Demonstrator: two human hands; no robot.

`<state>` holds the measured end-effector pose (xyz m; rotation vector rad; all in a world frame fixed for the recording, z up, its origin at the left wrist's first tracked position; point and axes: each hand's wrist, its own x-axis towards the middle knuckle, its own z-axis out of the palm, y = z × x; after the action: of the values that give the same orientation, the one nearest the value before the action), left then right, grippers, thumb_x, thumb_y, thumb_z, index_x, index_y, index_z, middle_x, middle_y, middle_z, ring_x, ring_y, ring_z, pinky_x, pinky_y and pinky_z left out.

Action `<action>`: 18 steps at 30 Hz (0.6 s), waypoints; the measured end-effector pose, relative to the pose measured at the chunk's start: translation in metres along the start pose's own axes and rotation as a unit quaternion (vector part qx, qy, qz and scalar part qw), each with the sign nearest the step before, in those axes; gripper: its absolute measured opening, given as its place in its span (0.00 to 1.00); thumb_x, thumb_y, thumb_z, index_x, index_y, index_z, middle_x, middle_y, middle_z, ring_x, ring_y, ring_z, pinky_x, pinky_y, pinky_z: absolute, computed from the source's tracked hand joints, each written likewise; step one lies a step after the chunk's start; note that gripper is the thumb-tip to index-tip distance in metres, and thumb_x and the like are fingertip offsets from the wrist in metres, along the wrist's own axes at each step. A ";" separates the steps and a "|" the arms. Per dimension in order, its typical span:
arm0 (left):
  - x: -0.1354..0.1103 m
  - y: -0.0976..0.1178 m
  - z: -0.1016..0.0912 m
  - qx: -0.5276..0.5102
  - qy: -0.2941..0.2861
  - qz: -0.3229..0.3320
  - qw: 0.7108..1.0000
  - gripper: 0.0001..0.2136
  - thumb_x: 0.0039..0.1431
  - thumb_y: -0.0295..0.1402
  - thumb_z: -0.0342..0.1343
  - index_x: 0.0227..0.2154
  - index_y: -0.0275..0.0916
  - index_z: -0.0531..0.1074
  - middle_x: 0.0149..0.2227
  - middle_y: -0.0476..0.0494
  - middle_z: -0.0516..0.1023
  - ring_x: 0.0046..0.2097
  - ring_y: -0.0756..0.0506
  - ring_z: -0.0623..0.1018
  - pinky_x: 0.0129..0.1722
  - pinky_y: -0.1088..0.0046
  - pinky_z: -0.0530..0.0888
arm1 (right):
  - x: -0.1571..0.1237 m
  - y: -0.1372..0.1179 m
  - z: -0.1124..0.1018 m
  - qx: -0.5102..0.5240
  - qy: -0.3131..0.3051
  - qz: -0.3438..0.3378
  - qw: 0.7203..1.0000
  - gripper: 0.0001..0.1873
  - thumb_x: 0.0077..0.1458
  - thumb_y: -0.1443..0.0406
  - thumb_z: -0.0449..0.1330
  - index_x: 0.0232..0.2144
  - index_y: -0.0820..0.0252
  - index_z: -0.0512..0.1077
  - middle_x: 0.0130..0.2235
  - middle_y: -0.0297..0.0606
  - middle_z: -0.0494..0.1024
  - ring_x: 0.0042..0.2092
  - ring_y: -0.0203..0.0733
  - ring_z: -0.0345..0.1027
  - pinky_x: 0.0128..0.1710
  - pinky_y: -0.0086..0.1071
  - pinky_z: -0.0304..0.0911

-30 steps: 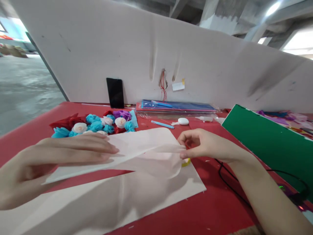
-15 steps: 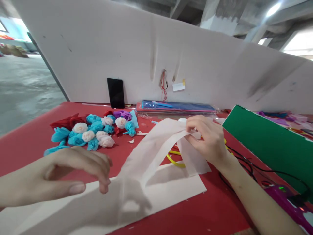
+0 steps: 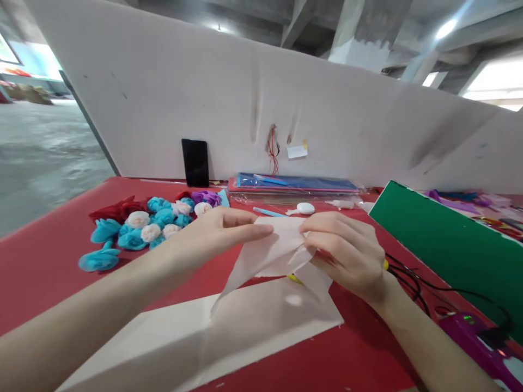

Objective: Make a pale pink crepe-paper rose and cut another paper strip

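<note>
A thin, pale pink strip of crepe paper (image 3: 269, 253) hangs between my two hands, its lower end trailing over a white sheet (image 3: 245, 326). My left hand (image 3: 232, 226) pinches its upper left edge between thumb and fingers. On the right edge, my right hand (image 3: 347, 250) grips a gathered fold with its fingertips. Behind the paper, a bit of a yellow thing (image 3: 294, 279) shows; most of it is hidden. To the left lies a heap of blue paper flowers (image 3: 131, 238) with white, red and purple ones among them.
A black phone (image 3: 195, 163) leans on the white partition (image 3: 163, 81). Plastic-wrapped paper sheets (image 3: 298, 184) lie at the back, near a white oval object (image 3: 305, 208). At right are a green board (image 3: 445, 239), black cables (image 3: 408, 283) and a purple power strip (image 3: 469, 332).
My left hand has moved right and forward from above the white sheet and taken hold of the crepe paper. My right hand keeps its grip, with the strip now drawn up between both hands.
</note>
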<state>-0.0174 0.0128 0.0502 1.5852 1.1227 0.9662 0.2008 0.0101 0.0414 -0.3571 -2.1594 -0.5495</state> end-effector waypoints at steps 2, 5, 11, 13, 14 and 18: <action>0.005 0.002 0.004 -0.033 -0.036 -0.036 0.998 0.11 0.47 0.42 0.62 0.21 0.39 0.77 0.23 0.47 0.78 0.28 0.45 0.77 0.25 0.76 0.71 | 0.002 -0.002 -0.004 0.000 0.006 0.002 1.000 0.07 0.55 0.76 0.56 0.29 0.62 0.67 0.29 0.42 0.77 0.34 0.39 0.71 0.31 0.33 0.71; 0.010 0.002 0.000 -0.104 -0.017 -0.077 0.991 0.09 0.46 0.40 0.64 0.22 0.40 0.75 0.22 0.50 0.75 0.25 0.49 0.73 0.22 0.79 0.68 | 0.005 -0.004 -0.010 -0.019 0.049 0.014 0.999 0.07 0.52 0.76 0.61 0.29 0.62 0.68 0.29 0.41 0.77 0.34 0.39 0.71 0.31 0.33 0.70; 0.012 0.007 -0.004 -0.154 0.000 -0.071 0.985 0.08 0.47 0.38 0.64 0.23 0.39 0.75 0.21 0.49 0.74 0.23 0.50 0.72 0.19 0.81 0.66 | 0.014 -0.010 -0.011 -0.064 0.143 0.113 0.981 0.10 0.47 0.77 0.64 0.26 0.60 0.69 0.25 0.34 0.74 0.29 0.35 0.66 0.30 0.32 0.65; 0.009 0.009 -0.001 -0.195 -0.003 -0.047 0.980 0.09 0.48 0.39 0.63 0.22 0.38 0.75 0.22 0.49 0.75 0.24 0.50 0.73 0.21 0.81 0.68 | 0.018 -0.015 -0.010 -0.005 0.141 0.261 0.955 0.08 0.50 0.73 0.62 0.24 0.58 0.69 0.23 0.31 0.71 0.26 0.33 0.62 0.27 0.30 0.63; 0.007 0.010 0.001 -0.214 -0.002 -0.034 0.976 0.10 0.49 0.39 0.63 0.22 0.38 0.74 0.22 0.49 0.75 0.25 0.50 0.74 0.22 0.81 0.70 | 0.020 -0.017 -0.010 0.047 0.125 0.343 0.930 0.06 0.51 0.70 0.61 0.24 0.58 0.70 0.22 0.31 0.71 0.25 0.33 0.62 0.24 0.29 0.61; 0.002 0.010 0.006 -0.246 0.021 0.004 0.969 0.09 0.50 0.38 0.64 0.22 0.39 0.74 0.21 0.53 0.74 0.24 0.54 0.72 0.21 0.85 0.68 | 0.026 -0.025 -0.012 0.257 0.038 0.550 0.794 0.08 0.49 0.60 0.62 0.25 0.58 0.74 0.24 0.33 0.72 0.25 0.34 0.63 0.22 0.28 0.62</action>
<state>-0.0095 0.0118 0.0585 1.1696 0.8196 1.1806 0.1822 -0.0163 0.0622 -1.1224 -1.5464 0.6629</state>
